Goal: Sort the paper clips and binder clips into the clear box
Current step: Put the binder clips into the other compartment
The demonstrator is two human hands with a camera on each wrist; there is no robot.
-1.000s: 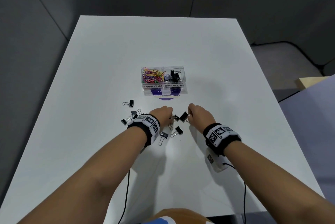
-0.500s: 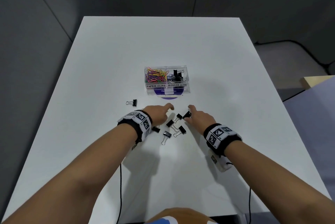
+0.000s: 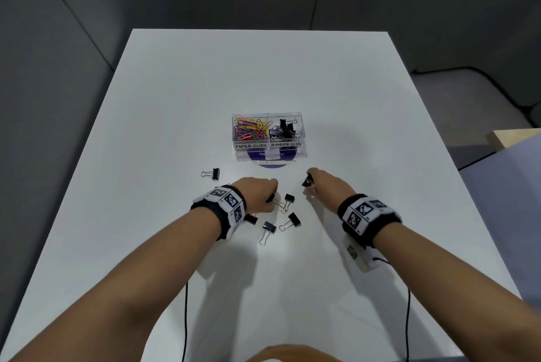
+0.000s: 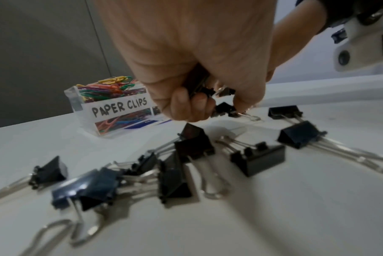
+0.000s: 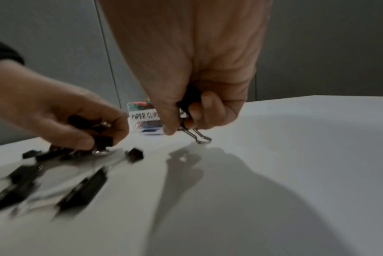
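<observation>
The clear box (image 3: pixel 269 150) stands mid-table with coloured paper clips (image 3: pixel 250 129) in its left part and black binder clips (image 3: pixel 283 128) in its right part. My left hand (image 3: pixel 259 194) is curled round binder clips (image 4: pixel 210 90) just above the table. My right hand (image 3: pixel 323 186) pinches one binder clip (image 3: pixel 307 182), its wire handles (image 5: pixel 196 136) hanging below the fingers (image 5: pixel 208 110). Several loose binder clips (image 3: pixel 289 222) lie between my hands, and one (image 3: pixel 212 174) lies apart at the left.
The white table (image 3: pixel 263 74) ends at a far edge (image 3: pixel 260 30) against grey wall panels. A purple round label (image 3: pixel 270 161) lies under the box. Wrist bands and thin cables (image 3: pixel 186 317) trail from my forearms toward the near edge.
My left hand has curled round binder clips on the table. My right hand has lifted one clip and moved right and away from the pile.
</observation>
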